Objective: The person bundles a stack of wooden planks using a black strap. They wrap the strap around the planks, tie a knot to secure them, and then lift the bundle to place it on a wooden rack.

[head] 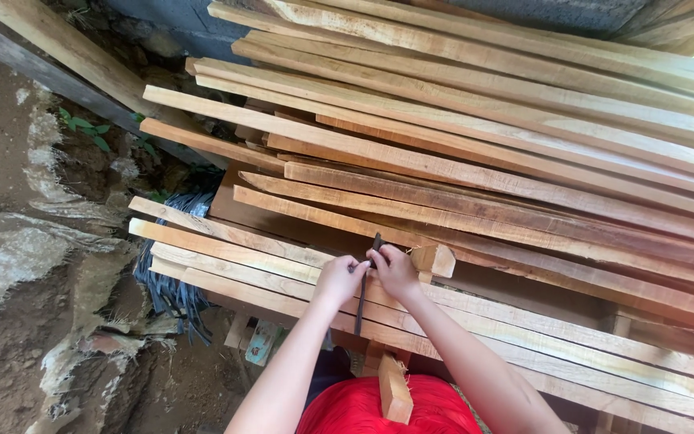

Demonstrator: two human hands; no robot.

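Head view: thin dark metal tool (365, 281) at lower centre, long axis near vertical, upper tip tilted slightly right, lying across the planks (475, 173). Left hand (339, 277) and right hand (393, 270) both pinch it mid-shaft, fingers curled tight. Small wood block (433, 259) just right of the hands. Stack runs diagonally, upper left to lower right.

Outdoor timber yard or rough carpentry site. Indicated by a large stack of rough-sawn wooden planks (475, 161) filling the centre and right, laid on wooden supports; bare earth and rock (18, 265) at the left; a grey masonry wall (556, 12) at the far edge; loose dark strapping (172, 293) hanging under the near-left plank ends.
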